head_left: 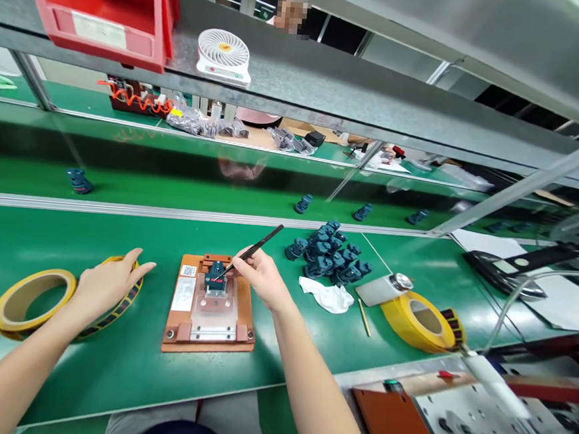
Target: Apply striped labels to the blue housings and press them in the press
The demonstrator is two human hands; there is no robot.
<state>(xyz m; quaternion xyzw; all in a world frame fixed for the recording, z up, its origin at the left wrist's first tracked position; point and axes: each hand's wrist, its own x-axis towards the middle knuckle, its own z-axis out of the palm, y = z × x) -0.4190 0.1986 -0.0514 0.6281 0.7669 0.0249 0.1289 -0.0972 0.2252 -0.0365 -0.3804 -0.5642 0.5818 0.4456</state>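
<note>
My right hand [263, 278] is closed round slim black tweezers [262, 243], their pointed tip down at a dark blue part with white lettering [215, 281]. That part sits in an orange-brown fixture [173, 321] with a clear plate and screws. My left hand [100, 292] lies over the strip of a yellow label roll [35, 300], thumb and forefinger stretched out and apart. Dark printed labels show along the strip below this hand. Whether its other fingers touch the strip is hidden.
Right of the fixture stand several dark blue housings [334, 250], a white cloth [327, 295], a bottle [379, 289] and another yellow roll [419, 321]. A red bin [105, 8] and white fan [224, 55] rest on the shelf. A person is behind it.
</note>
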